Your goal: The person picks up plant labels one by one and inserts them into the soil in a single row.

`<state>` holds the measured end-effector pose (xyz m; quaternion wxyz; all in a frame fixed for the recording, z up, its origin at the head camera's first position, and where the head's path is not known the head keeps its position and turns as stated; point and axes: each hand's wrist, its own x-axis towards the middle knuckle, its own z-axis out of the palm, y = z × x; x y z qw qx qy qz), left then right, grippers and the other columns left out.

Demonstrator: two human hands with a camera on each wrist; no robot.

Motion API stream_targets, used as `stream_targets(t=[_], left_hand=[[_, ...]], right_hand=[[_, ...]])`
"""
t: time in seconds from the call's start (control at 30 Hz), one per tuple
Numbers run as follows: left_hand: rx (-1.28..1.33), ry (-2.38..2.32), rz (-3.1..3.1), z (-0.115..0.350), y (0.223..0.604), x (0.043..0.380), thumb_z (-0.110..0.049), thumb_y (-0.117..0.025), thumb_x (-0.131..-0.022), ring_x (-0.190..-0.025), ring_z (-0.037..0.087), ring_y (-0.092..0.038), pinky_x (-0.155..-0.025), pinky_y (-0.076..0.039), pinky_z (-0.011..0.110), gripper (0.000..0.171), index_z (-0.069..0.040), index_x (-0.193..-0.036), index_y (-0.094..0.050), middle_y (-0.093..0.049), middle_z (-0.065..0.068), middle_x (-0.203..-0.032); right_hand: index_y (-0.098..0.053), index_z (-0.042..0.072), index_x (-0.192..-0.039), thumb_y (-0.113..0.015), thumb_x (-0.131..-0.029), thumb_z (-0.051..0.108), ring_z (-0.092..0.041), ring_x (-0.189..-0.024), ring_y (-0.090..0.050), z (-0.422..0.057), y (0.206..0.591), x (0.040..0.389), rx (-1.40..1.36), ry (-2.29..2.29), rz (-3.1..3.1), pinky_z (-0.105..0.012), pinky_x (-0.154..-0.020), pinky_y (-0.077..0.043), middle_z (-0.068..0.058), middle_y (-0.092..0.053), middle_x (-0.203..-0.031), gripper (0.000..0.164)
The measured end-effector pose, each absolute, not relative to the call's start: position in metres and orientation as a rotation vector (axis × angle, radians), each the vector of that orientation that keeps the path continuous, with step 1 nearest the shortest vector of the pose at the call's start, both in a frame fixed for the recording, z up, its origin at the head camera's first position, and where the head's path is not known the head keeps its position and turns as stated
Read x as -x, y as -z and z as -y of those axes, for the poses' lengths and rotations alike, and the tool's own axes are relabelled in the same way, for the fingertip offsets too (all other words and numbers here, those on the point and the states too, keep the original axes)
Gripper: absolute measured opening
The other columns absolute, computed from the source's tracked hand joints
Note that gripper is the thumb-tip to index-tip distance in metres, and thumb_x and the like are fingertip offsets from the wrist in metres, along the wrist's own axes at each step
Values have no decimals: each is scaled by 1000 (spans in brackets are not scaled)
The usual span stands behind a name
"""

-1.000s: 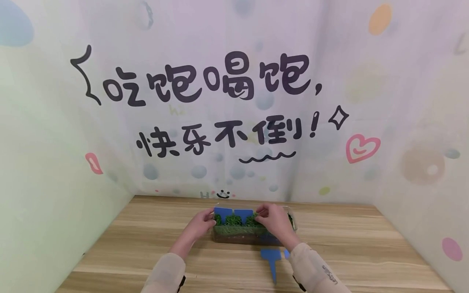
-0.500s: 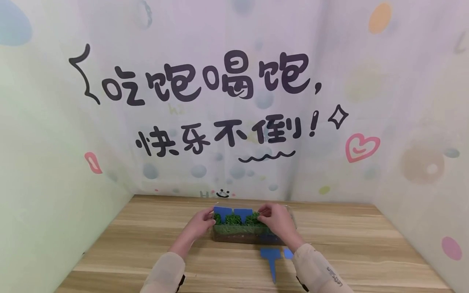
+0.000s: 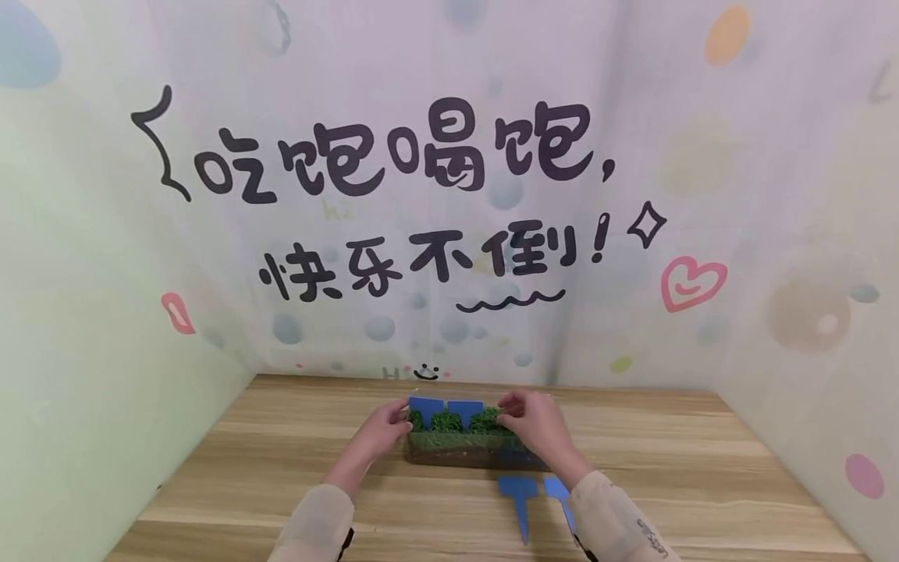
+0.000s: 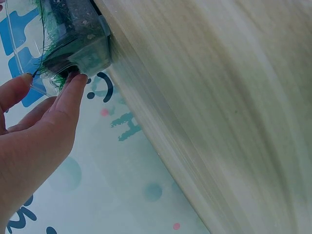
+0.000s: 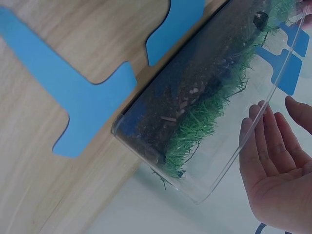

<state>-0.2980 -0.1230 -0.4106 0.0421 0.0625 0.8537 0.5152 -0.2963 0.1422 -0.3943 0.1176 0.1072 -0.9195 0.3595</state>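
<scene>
A clear plastic box (image 3: 456, 454) of dark soil and green grass-like plants (image 3: 446, 422) stands towards the back of the table. Two blue T-shaped plant labels, a left one (image 3: 426, 404) and a right one (image 3: 467, 409), are upright among the greenery. My left hand (image 3: 389, 428) holds the box's left end, thumb by the rim and fingers against the end wall. Over the right part of the box is my right hand (image 3: 535, 421). In the right wrist view, that hand's fingers (image 5: 280, 146) are extended near the rim, thumb apart, with nothing visible between them.
Two more blue labels, one wholly visible (image 3: 518, 489) and one partly under the right sleeve (image 3: 557, 489), lie flat on the wooden table (image 3: 674, 468) in front of the box. A printed wall sheet (image 3: 421, 343) rises behind the table's back edge.
My right hand has shifted slightly right, away from the right upright label. More of the second label lying on the table shows beside the sleeve. The left hand stays at the box's end.
</scene>
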Motion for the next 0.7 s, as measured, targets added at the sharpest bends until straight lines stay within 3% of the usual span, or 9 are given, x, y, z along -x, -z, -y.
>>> stream_targets(t=[0.7], left_hand=[[-199, -1570, -2618, 123, 412, 297, 1, -52, -99, -136, 47, -47, -104, -50, 52, 53, 11, -148, -36, -46, 34, -145]], right_hand=[[-73, 12, -100, -77, -86, 11, -16, -84, -72, -144, 387, 286, -268, -1091, 2686, -37, -78, -59, 0, -76, -91, 15]])
